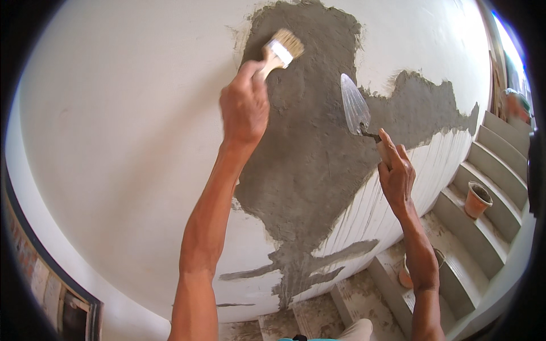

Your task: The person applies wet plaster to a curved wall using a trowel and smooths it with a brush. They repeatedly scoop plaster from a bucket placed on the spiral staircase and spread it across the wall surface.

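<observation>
My left hand (244,105) is closed round the wooden handle of a wide paintbrush (281,51). Its pale bristles point up and right, over or against the upper part of a grey mortar patch (307,165) on the white wall. Lower and to the right, my right hand (396,173) grips a pointing trowel (355,105) by its handle, forefinger stretched along it. The metal blade tilts up and left in front of the patch; whether it touches the mortar I cannot tell.
Concrete steps (478,193) climb along the wall on the right. An orange bucket (478,200) stands on one step; a second bucket (405,275) is partly behind my right forearm. Mortar stains mark the lower steps. A dark-framed opening (48,273) lies at lower left.
</observation>
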The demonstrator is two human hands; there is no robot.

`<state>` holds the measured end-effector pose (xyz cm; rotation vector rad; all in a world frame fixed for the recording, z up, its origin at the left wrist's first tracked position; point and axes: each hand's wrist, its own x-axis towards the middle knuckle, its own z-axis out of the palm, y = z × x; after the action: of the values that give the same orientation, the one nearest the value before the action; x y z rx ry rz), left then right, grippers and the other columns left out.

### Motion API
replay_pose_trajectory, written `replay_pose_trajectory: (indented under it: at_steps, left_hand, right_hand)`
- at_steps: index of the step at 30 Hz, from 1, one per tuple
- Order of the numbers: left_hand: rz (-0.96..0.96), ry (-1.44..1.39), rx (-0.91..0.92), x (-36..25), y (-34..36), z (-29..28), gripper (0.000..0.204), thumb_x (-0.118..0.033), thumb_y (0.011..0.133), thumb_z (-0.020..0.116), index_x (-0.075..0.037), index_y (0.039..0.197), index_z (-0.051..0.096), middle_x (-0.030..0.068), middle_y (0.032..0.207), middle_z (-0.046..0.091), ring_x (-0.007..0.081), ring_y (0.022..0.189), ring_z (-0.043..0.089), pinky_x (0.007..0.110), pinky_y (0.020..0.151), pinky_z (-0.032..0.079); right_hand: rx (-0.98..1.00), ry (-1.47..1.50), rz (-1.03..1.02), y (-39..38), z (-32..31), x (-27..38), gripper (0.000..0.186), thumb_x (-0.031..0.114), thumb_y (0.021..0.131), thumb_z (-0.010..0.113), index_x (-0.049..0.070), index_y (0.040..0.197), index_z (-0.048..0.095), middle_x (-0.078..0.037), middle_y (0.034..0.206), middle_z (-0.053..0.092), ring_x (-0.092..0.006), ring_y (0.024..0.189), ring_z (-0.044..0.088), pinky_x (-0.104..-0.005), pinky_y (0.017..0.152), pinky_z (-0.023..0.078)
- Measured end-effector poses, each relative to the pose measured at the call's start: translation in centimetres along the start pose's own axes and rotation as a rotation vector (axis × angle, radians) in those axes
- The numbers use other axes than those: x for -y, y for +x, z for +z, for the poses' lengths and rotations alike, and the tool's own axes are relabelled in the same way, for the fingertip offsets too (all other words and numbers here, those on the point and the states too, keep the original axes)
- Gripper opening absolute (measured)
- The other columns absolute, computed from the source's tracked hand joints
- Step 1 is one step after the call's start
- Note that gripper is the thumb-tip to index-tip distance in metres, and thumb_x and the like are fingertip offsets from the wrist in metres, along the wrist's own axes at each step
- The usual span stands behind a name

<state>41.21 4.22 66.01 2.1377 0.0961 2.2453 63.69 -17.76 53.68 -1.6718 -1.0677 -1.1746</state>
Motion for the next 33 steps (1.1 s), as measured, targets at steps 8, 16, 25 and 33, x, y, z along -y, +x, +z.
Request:
replay_pose_trajectory:
  at_steps: [8,16,25,33]
  left_hand:
    - [-0.431,-0.122,0.046,-4.1,-8.8,-7.2,0.029,-0.016,0.107,0.045,0.000,0.116,0.067,-0.0031,0.076,0.046,0.0051,0.066,0.039,0.026,0.059,0.037]
    - [-0.094,0.088,-0.011,-0.5,1.9,-2.5,0.026,-0.014,0.105,0.046,0.001,0.109,0.066,0.0076,0.069,0.051,0.0136,0.061,0.047,0.035,0.058,0.041]
    - [-0.462,0.114,0.409,-3.7,-15.3,-10.6,0.024,-0.011,0.103,0.047,-0.001,0.114,0.066,0.0082,0.059,0.047,0.0131,0.052,0.046,0.035,0.051,0.039]
    - [-0.793,0.085,0.736,-5.9,-24.3,-18.7,0.024,-0.015,0.101,0.049,0.000,0.107,0.066,0.0179,0.067,0.053,0.0261,0.055,0.051,0.036,0.057,0.042]
  right_hand:
    - [0.042,0.122,0.109,-3.5,-2.7,0.0,0.079,-0.014,0.073,0.058,0.023,0.143,0.059,-0.011,0.094,0.066,-0.0230,0.077,0.065,-0.0379,0.072,0.053]
    - [0.048,0.255,0.080,-3.5,-1.4,2.4,0.080,-0.016,0.072,0.057,0.021,0.143,0.059,-0.012,0.094,0.066,-0.0232,0.079,0.065,-0.0374,0.075,0.054]
    - [-0.007,0.121,-0.076,-1.3,-1.9,1.6,0.076,-0.014,0.077,0.061,0.021,0.145,0.057,-0.009,0.089,0.064,-0.0201,0.070,0.061,-0.0366,0.064,0.052]
    - [-0.085,-0.086,-0.324,9.9,2.5,4.2,0.068,-0.004,0.087,0.059,0.029,0.146,0.053,-0.005,0.080,0.054,-0.0185,0.067,0.059,-0.0351,0.062,0.055]
